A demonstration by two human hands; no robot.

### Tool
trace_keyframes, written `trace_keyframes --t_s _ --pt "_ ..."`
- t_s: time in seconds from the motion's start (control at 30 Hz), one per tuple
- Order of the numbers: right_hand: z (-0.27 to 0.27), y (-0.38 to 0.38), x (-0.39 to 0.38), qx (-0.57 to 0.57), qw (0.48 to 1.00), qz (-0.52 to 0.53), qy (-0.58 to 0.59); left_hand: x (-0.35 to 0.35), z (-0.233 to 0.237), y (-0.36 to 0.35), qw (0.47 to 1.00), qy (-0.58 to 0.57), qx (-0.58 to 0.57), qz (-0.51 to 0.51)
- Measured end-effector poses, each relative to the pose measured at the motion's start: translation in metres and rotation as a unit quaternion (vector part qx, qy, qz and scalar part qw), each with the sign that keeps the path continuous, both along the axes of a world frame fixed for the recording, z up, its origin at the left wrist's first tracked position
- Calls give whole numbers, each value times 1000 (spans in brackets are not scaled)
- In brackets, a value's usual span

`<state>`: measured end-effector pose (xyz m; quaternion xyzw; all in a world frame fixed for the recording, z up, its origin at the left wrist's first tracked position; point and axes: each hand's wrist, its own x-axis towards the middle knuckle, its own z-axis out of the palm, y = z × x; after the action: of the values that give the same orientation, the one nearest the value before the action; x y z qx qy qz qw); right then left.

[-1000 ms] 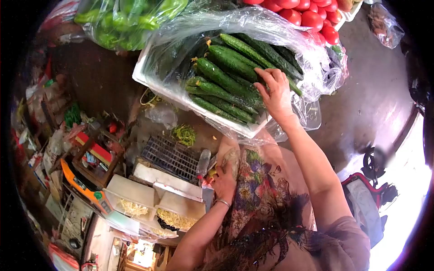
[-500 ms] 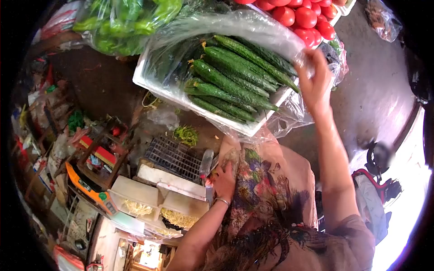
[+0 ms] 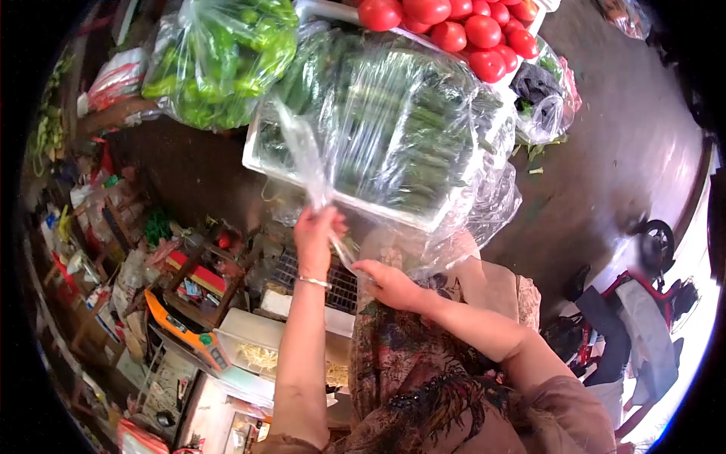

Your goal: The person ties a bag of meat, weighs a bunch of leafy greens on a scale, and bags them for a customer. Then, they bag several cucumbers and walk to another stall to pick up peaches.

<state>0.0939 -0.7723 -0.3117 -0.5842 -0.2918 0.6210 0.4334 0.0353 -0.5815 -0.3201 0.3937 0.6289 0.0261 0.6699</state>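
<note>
Cucumbers (image 3: 408,129) lie in a white foam box (image 3: 355,206), seen through a clear plastic sheet (image 3: 378,98) drawn over them. My left hand (image 3: 319,236), with a bracelet at the wrist, is closed on a gathered part of the sheet in front of the box's near edge. Lower and to its right, my right hand (image 3: 389,285) is closed on the sheet's near edge. Loose plastic hangs over the right side of the box and down toward my lap.
Tomatoes (image 3: 454,34) fill a box behind the cucumbers. Bagged green peppers (image 3: 227,64) stand at the back left. A black crate (image 3: 340,287), bins of sprouts (image 3: 261,356) and an orange-framed scale (image 3: 181,329) sit at lower left. A bicycle-like wheel (image 3: 656,246) is at right.
The plastic now covers the cucumbers, which were bare before. My right hand has come from the box's far right corner to the near side; my left has risen from my lap onto the plastic.
</note>
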Motion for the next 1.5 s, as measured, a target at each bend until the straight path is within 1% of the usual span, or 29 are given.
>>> trace_keyframes --t_s 0.03,0.07,0.1,0.13,0.2,0.27,0.33,0.4,0.53,0.57,0.6,0.63,0.67,0.73,0.77,0.8,0.87,0.9,0.93,0.97,1.0,1.07,1.13,1.2,1.27,1.33,1.4,1.47,1.5 --pt "-16 -8 -1 -9 999 40 -12 -20 -16 1 992 51 20 115" --pt "-18 -13 12 -12 999 32 -14 -55 -32 6 985 29 34 168" --pt "-17 -16 31 -80 988 125 -41 -90 -52 12 972 64 93 208" --pt "-16 -20 51 -149 962 218 -66 -108 -52 22 976 80 103 173" --pt "-20 -39 83 -47 989 46 -133 -127 -52 44 978 65 90 176" --pt "-42 -70 97 -156 967 -6 -200 -148 -57 61 982 42 90 162" --pt "-50 -79 114 -228 951 -177 -107 -172 -56 68 978 70 79 179" --pt "-84 -106 120 -251 932 -151 -213 -192 -52 66 974 95 70 194" --pt "-135 -159 103 -369 907 -93 -178 -207 -33 51 973 157 -20 170" --pt "-111 -145 116 -377 912 -123 -104 -221 -28 54 976 104 -34 186" --pt "-101 -143 121 -380 910 -126 -104 -231 -24 54 977 52 -50 201" --pt "-93 -143 125 -385 900 -163 -122 -220 -2 59 983 64 -53 164" --pt "-83 -142 130 -388 889 -199 -141 -188 22 57 971 162 0 177" --pt "-54 -120 144 -383 885 -211 -159 -192 15 61 958 208 195 27" --pt "-48 -110 146 -335 900 -234 -154 -168 23 59 908 246 297 -162" --pt "-48 -103 146 -286 911 -258 -148 -128 34 57 813 271 384 -344" --pt "-73 -96 133 -238 931 -236 -145 -60 31 44 755 227 416 -453" --pt "-93 -96 124 -186 949 -211 -144 -49 14 49 755 223 416 -455" --pt "-123 -102 109 -218 948 -226 -50 -41 -5 50 744 228 402 -482" --pt "-145 -105 100 -213 956 -191 -62 -35 -25 49 732 230 389 -509" --pt "-158 -107 93 -210 962 -156 -73 -41 -50 49 732 223 388 -514" --pt "-165 -108 81 -212 958 -134 -141 -60 -97 50 859 153 252 -419" --pt "-160 -101 79 -216 947 -110 -210 -38 -94 35 868 191 236 -393" --pt "-134 -88 91 -286 946 -116 -102 -32 -92 29 914 139 228 -305" --pt "-171 -116 68 -277 951 -139 -23 -40 -88 18 913 112 246 -304" --pt "-135 -105 94 -258 939 -171 150 -55 -75 15 898 76 246 -356" --pt "-149 -140 82 -264 929 -223 132 -67 -41 8 943 92 136 -288" --pt "-135 -173 90 -276 894 -317 155 -81 -6 -6 928 95 177 -315" --pt "-119 -184 102 -272 870 -364 190 -100 2 -12 944 96 147 -278"
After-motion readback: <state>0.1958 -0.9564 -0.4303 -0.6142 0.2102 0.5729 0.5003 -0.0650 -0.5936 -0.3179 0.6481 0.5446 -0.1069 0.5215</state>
